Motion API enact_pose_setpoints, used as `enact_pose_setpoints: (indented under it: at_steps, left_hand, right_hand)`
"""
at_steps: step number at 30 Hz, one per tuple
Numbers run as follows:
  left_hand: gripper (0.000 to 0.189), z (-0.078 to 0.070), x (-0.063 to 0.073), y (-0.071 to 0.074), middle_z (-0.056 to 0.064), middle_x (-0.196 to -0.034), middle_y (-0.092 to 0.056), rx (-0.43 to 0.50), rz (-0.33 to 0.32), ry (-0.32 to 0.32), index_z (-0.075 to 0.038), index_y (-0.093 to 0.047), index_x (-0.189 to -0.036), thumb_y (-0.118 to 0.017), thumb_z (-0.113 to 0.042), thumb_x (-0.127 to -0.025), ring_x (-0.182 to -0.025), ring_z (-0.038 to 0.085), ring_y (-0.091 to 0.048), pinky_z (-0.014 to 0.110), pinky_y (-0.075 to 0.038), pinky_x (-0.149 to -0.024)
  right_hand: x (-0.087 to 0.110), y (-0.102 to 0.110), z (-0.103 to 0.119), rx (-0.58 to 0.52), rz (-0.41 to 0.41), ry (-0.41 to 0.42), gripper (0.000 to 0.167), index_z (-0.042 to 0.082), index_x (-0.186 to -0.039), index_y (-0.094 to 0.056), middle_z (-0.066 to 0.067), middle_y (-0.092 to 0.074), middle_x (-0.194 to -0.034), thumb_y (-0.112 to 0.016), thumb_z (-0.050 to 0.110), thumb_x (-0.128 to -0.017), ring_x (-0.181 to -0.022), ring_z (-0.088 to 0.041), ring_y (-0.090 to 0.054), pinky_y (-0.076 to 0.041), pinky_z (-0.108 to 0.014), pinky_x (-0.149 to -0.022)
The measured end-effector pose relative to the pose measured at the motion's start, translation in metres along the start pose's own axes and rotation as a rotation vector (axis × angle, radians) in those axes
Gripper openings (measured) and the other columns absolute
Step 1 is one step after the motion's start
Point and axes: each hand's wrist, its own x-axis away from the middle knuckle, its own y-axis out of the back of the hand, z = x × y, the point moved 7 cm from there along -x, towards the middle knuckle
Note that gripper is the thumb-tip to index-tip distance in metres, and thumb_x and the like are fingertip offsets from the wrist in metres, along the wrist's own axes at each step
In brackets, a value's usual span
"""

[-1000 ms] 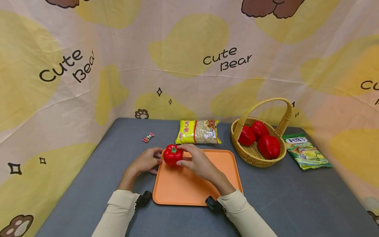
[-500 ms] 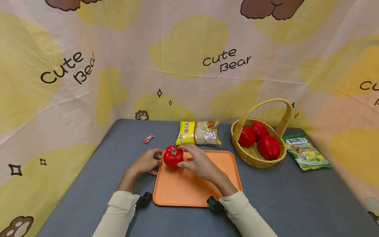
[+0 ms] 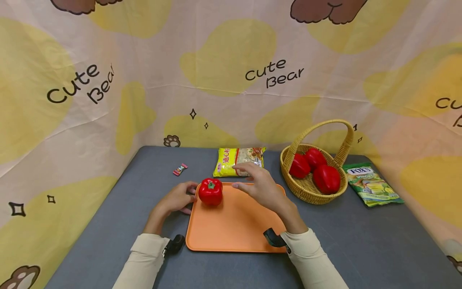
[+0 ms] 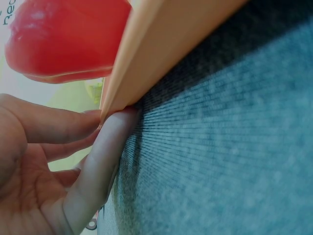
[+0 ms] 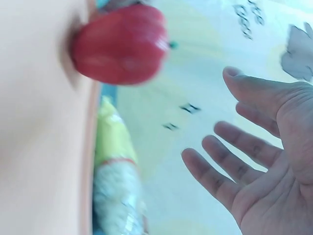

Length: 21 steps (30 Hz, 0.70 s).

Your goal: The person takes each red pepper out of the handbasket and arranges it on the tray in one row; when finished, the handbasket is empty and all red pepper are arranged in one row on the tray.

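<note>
The red pepper (image 3: 210,193) is standing upright on the orange tray (image 3: 234,235), near the far left corner; its stem-to-base axis is running vertically, with the stem (image 3: 210,185) pointing up. The left hand (image 3: 177,198) is lying nearer, just left of the pepper and outside the tray, and the tray's left rim is separating the two. Its digits are pinching that rim (the left wrist view is showing one on each side of the edge) and are not touching the pepper. The right hand (image 3: 266,188) is hanging above the tray, to the right of the pepper and apart from it; its thumb and fingers are standing well apart and holding nothing.

The pepper is showing a glossy, deep red skin with bright highlights. Its lobes are bulging around the short green stem. Three other red peppers (image 3: 326,179) are lying in the woven basket (image 3: 312,197), beyond the tray's right side.
</note>
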Motion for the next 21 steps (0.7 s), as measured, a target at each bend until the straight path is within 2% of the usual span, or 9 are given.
enact_pose_setpoints:
  at_steps: [7,13,19,21]
  left_hand:
    - [0.050,0.001,-0.001,0.000,0.023,-0.123,-0.060,0.005,0.001,0.005,0.009,-0.051,-0.147,-0.061,0.001,-0.099,-0.096,0.026,-0.068,0.043,-0.067,-0.063]
    - [0.049,0.003,-0.002,0.000,0.022,-0.123,-0.060,-0.002,-0.005,0.019,0.007,-0.052,-0.147,-0.061,0.000,-0.100,-0.096,0.026,-0.068,0.041,-0.067,-0.064]
    - [0.049,0.004,-0.002,0.000,0.021,-0.122,-0.060,-0.013,-0.010,0.022,0.006,-0.052,-0.148,-0.061,0.000,-0.100,-0.095,0.025,-0.068,0.041,-0.067,-0.064]
    - [0.049,0.004,-0.002,0.000,0.021,-0.122,-0.060,-0.012,-0.011,0.020,0.006,-0.052,-0.148,-0.061,0.000,-0.100,-0.095,0.025,-0.068,0.041,-0.067,-0.064]
  right_hand:
    - [0.008,0.047,-0.003,0.009,-0.115,-0.002,0.048,0.007,-0.138,-0.069,-0.012,-0.070,-0.130,-0.083,0.015,-0.092,-0.119,-0.029,-0.067,-0.061,-0.053,-0.098]
    - [0.018,0.077,-0.016,0.027,-0.202,-0.042,0.046,0.008,-0.135,-0.070,-0.012,-0.075,-0.120,-0.084,0.008,-0.091,-0.107,-0.029,-0.071,-0.063,-0.053,-0.091]
    - [0.027,0.099,-0.033,0.043,-0.247,-0.100,0.047,0.007,-0.136,-0.068,-0.017,-0.075,-0.121,-0.083,0.012,-0.092,-0.112,-0.033,-0.071,-0.061,-0.058,-0.096]
    - [0.031,0.106,-0.039,0.053,-0.266,-0.115,0.046,0.007,-0.136,-0.068,-0.018,-0.075,-0.121,-0.082,0.013,-0.093,-0.112,-0.033,-0.071,-0.061,-0.055,-0.096]
